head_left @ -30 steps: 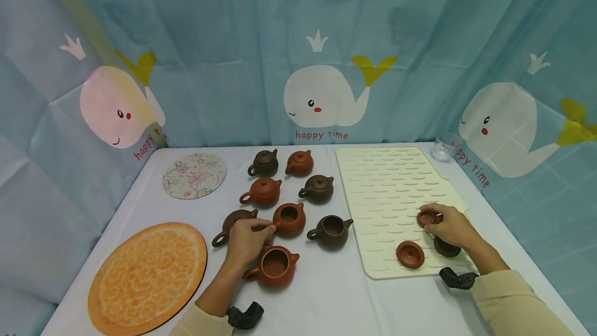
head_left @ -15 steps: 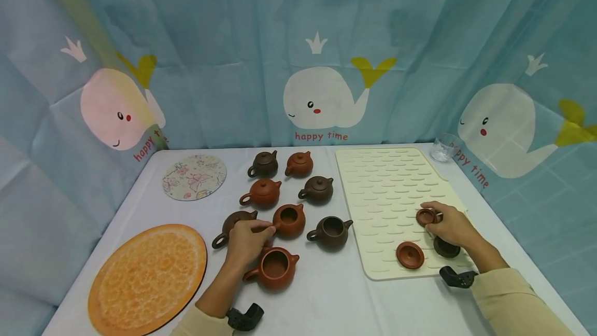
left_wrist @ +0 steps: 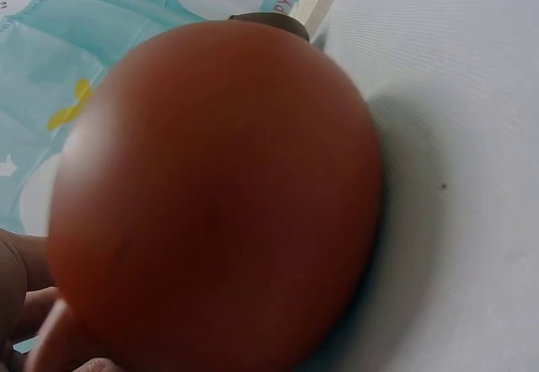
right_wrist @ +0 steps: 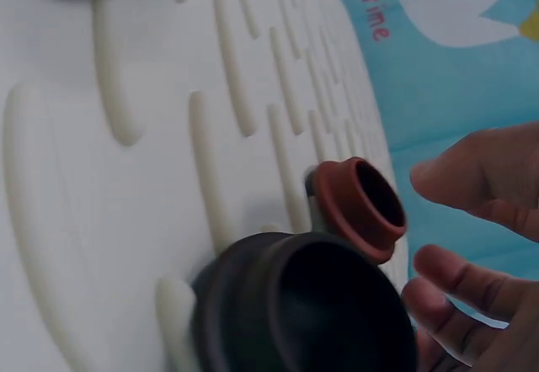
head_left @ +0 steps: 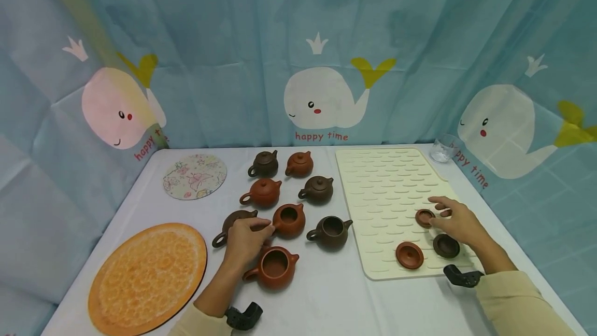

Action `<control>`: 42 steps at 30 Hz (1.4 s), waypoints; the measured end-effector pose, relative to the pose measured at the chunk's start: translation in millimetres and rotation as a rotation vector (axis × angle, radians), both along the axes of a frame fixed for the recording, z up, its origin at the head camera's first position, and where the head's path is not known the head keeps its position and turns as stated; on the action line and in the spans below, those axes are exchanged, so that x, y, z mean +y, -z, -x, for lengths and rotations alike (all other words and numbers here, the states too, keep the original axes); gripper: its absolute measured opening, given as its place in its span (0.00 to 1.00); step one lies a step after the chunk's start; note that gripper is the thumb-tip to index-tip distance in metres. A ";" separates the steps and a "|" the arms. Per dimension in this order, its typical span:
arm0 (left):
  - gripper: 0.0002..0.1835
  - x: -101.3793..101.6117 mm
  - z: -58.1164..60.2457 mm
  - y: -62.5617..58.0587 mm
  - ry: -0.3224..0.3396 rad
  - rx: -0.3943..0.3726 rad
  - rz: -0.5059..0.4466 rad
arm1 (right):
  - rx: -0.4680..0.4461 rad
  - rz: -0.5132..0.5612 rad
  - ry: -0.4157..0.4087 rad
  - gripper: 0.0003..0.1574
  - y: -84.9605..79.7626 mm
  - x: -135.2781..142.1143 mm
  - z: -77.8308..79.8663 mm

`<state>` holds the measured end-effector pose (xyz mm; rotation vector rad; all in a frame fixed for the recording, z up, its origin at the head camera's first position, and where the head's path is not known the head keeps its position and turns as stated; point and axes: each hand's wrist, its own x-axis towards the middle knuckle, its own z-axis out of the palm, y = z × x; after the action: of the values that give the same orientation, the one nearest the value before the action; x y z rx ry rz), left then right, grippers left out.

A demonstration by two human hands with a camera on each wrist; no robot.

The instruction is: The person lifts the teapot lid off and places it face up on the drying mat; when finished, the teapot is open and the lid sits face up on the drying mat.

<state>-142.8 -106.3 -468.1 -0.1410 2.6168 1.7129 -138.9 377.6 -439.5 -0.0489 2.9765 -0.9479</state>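
Note:
My left hand pinches at the handle side of a lidless red clay teapot; the fingers hide that handle. Nearer to me stands another lidless red teapot, and a large red teapot body fills the left wrist view. Beside my left hand is a dark teapot, partly covered. On the cream mat, my right hand hovers with fingers spread, just off a small red lid lying upturned. A dark lid and a larger red lid lie close by, both upturned.
A lidless dark teapot stands by the mat's left edge. Several lidded teapots, including a red one, stand farther back. Orange and floral round mats lie left. A clear glass stands at the back right.
My right hand has let go of the small red lid and drawn back slightly to the right, fingers parted. The dark lid is now fully uncovered. My left hand stays in place.

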 end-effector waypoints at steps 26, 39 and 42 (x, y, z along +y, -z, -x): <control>0.16 -57.1 -30.9 -44.7 -0.161 0.189 -0.104 | 0.161 0.215 -0.042 0.36 -46.3 -36.3 -27.2; 0.16 -82.0 -31.9 -11.8 -0.262 0.273 -0.080 | 0.168 0.403 -0.193 0.31 -62.5 -69.7 -32.2; 0.17 -84.8 -30.4 -3.4 -0.260 0.250 -0.080 | 0.188 0.389 -0.213 0.30 -65.3 -76.5 -31.4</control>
<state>-112.4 -191.1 -464.6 -0.2972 2.8039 2.0363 -107.5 301.2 -374.1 -0.4731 2.8128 -1.5455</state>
